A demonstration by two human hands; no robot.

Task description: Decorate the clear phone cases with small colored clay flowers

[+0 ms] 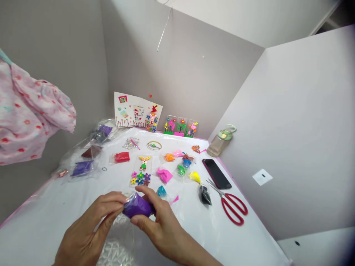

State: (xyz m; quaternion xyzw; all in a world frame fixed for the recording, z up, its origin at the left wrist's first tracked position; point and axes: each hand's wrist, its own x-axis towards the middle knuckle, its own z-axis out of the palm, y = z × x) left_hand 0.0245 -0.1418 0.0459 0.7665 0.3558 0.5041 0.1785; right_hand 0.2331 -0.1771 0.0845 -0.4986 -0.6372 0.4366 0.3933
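Between my two hands, above the near part of the table, is a purple packet of modelling clay (138, 206) in clear plastic. My right hand (163, 218) wraps its fingers and thumb round the purple body. The fingers of my left hand (95, 218) pinch the clear plastic at the packet's left end. Just beyond lies a clear plate (141, 173) bearing a clay rabbit and several clay flowers. A pink clay packet (164, 175) and a small teal one (161, 191) lie past my right hand. Under my wrists, a clear textured sheet (118, 247) is partly covered.
Red-handled scissors (234, 208), a phone (216, 173) and a bottle (220, 142) line the right side. Black clay (204, 195) and yellow clay (195, 176) lie nearer the middle. Bagged clay packets (82, 168) are at left, red clay (122, 157) beside them. Decorated plates (181, 125) lean against the wall.
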